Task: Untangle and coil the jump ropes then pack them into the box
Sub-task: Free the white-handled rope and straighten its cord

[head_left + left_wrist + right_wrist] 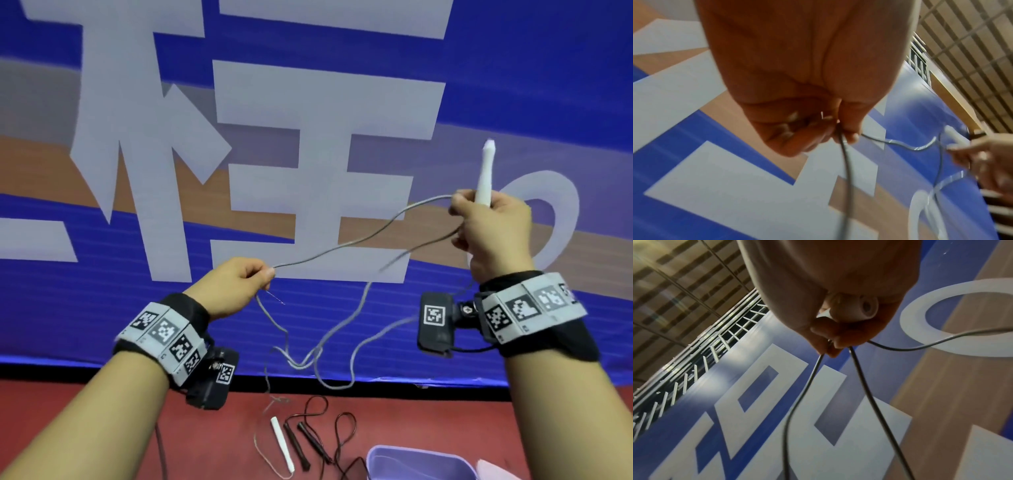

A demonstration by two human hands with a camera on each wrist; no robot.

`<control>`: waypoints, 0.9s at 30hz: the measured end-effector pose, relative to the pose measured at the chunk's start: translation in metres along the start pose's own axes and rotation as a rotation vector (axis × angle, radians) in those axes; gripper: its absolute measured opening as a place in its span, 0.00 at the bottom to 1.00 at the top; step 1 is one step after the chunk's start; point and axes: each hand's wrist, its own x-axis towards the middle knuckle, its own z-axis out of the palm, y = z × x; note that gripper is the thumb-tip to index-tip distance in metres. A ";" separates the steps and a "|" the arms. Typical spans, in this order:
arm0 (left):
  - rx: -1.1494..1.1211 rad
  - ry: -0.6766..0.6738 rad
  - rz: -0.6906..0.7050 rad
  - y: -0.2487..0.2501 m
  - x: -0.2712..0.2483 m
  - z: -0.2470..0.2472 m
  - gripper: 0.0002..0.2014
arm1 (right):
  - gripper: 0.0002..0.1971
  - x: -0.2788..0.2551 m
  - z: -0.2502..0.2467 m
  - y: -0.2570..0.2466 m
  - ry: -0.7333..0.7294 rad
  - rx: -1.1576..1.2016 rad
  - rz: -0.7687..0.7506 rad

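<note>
A thin grey jump rope [346, 244] stretches in the air between my raised hands. My right hand [489, 226] grips its white handle [485, 178], which points upward, together with loops of the rope [863, 378]. My left hand [243, 284] pinches the rope [844, 155] lower and to the left. Slack hangs in tangled loops [308, 359] down to the red floor, where the second white handle [282, 443] lies. A dark jump rope [339, 431] with two dark handles [301, 445] lies beside it. The lilac box [421, 460] stands at the bottom right.
A big blue banner [513, 85] with large pale characters hangs right ahead. The red floor [85, 411] runs below it. A pale lid-like piece [493, 471] shows beside the box at the bottom edge.
</note>
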 end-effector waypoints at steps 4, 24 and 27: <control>-0.240 0.046 0.045 0.014 -0.002 -0.006 0.17 | 0.09 -0.006 0.006 0.017 -0.099 -0.238 0.042; -0.145 -0.133 0.109 0.026 0.004 0.016 0.17 | 0.12 -0.075 0.070 0.004 -0.440 0.042 0.041; -0.037 -0.171 -0.004 -0.002 0.005 0.016 0.17 | 0.13 -0.054 0.057 -0.004 -0.247 0.147 0.041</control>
